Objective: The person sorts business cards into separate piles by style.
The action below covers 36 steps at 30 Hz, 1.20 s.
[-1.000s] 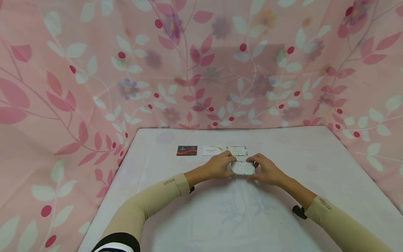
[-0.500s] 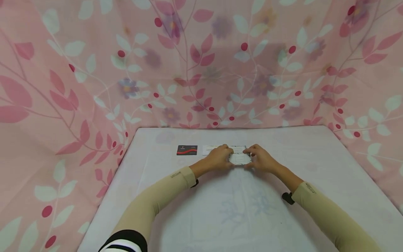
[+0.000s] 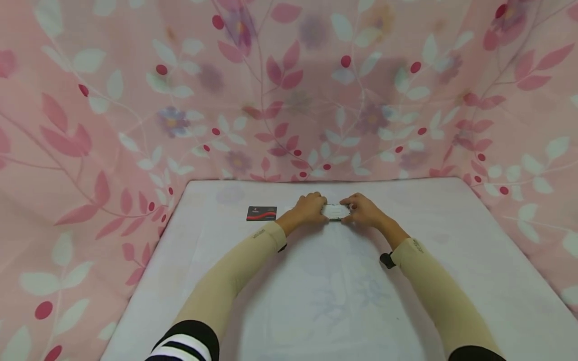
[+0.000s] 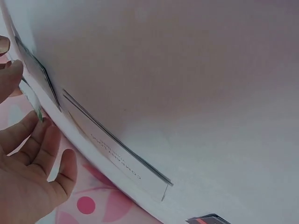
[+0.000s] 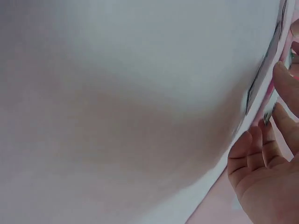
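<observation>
A white business card with a leafy green border (image 3: 336, 212) is held level between both hands at the far part of the table. My left hand (image 3: 311, 207) pinches its left end, and my right hand (image 3: 364, 210) pinches its right end. Another leafy-bordered card (image 4: 39, 74) lies on the table close by; in the head view the held card and hands cover it. A white card with printed lettering (image 4: 117, 149) lies beside that one, hidden behind my left hand in the head view. Farther left is a black card with a red wave (image 3: 262, 213).
A white cloth covers the table (image 3: 334, 281), whose back edge is just beyond the hands. Pink floral fabric (image 3: 289, 90) hangs behind and along both sides. A dark wrist camera (image 3: 387, 260) sticks out from the right sleeve.
Both hands have carried the leafy card away from the body, up to the row of cards. It now covers the other leafy card in the head view; the left hand hides the white one.
</observation>
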Tool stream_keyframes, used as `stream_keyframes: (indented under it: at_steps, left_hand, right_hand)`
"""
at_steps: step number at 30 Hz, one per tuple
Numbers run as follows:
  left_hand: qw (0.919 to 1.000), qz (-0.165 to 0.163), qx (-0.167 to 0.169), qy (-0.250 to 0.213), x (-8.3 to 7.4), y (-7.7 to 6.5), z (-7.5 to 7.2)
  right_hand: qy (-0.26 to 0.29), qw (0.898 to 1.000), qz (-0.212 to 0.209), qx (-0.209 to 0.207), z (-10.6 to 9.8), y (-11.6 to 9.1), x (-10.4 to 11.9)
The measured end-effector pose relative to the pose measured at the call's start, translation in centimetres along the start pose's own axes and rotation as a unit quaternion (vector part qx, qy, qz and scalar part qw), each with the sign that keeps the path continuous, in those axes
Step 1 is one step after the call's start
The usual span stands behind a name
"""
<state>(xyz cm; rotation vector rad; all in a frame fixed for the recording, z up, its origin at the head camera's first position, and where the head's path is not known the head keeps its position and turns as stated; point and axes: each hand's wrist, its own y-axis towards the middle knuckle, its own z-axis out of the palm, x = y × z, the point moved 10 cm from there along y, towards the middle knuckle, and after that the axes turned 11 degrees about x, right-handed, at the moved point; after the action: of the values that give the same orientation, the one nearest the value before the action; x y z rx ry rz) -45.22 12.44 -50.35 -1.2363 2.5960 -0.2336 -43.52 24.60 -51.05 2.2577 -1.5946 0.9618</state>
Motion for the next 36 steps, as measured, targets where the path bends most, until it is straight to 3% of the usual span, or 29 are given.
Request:
stream_keyframes:
  at_steps: [14, 29, 32, 36]
  left_hand:
    - [0.9988, -0.034, 0.035, -0.003, 0.6, -0.1, 1.1]
    - [0.9986, -0.023, 0.042, -0.021, 1.2, -0.9, 1.2]
    - [0.9988, -0.022, 0.037, -0.025, 1.4, -1.2, 0.9]
    - [0.9978, 0.004, 0.027, -0.060, 2.0, -2.3, -0.7]
  right_hand:
    - [0.008, 0.999, -0.021, 0.036, 1.3, 0.7, 0.7]
    - [0.035, 0.998, -0.010, 0.053, 2.0, 1.3, 0.2]
    - [0.045, 0.997, 0.000, 0.061, 2.1, 1.3, 0.0]
    - [0.085, 0.994, 0.028, 0.069, 1.8, 0.6, -1.2]
